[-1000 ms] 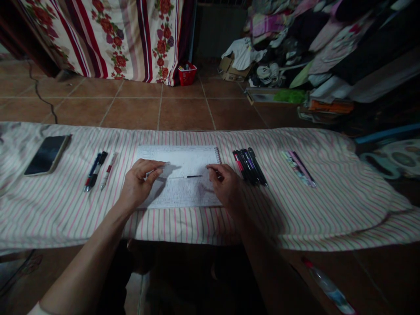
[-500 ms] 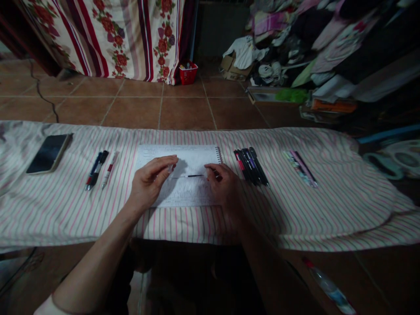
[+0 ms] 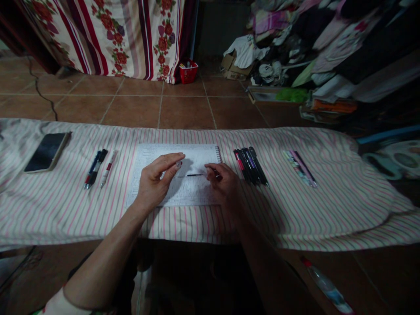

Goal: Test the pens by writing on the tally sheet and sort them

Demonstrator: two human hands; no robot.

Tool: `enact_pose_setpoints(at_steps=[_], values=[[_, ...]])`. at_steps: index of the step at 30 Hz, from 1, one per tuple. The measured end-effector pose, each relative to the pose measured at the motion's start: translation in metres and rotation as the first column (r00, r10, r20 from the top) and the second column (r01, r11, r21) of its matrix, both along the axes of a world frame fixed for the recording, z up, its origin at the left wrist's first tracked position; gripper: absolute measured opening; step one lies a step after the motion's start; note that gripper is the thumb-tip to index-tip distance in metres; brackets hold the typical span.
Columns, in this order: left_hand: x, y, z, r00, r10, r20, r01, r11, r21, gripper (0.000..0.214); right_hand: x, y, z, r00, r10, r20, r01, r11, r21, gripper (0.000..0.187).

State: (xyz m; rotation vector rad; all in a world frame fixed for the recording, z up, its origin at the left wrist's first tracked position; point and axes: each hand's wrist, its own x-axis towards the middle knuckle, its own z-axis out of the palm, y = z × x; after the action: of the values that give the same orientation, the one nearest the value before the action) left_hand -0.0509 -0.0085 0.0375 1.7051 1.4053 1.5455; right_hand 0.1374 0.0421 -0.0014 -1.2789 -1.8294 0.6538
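Note:
Above an open spiral notebook [image 3: 197, 197] with writing on its pages, both my hands work close together. My left hand [image 3: 157, 175] pinches a small clear piece [image 3: 178, 164] between thumb and fingers; most of it is hidden. A thin dark stick like a pen refill [image 3: 194, 175] extends leftward from the fingertips of my right hand [image 3: 223, 179], whose fingers are curled closed on it. The two hands are apart. Several dark pens [image 3: 251, 166] lie just right of the notebook, and a white and red pen [image 3: 108, 168] lies to its left.
Farther left on the striped cloth [image 3: 183, 223] are dark pens [image 3: 96, 168] and a phone [image 3: 47, 152]. Patterned pens [image 3: 300, 168] lie at the right. A plastic bottle [image 3: 328, 286] is on the floor, and a red basket [image 3: 188, 72] stands beyond the cloth.
My left hand has moved right, toward my right hand, with the clear piece in its pinch. My right hand has stayed nearly still, holding the refill-like stick.

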Motion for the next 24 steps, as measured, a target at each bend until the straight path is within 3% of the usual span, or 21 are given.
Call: enact_pose_setpoints(at_steps=[24], values=[[0.004,-0.001,0.007,0.995,0.026,-0.095,-0.013,0.990,0.138,0.021,0.002,0.002,-0.009,0.999,0.012,-0.031,-0.009,0.996,0.089,0.033]])
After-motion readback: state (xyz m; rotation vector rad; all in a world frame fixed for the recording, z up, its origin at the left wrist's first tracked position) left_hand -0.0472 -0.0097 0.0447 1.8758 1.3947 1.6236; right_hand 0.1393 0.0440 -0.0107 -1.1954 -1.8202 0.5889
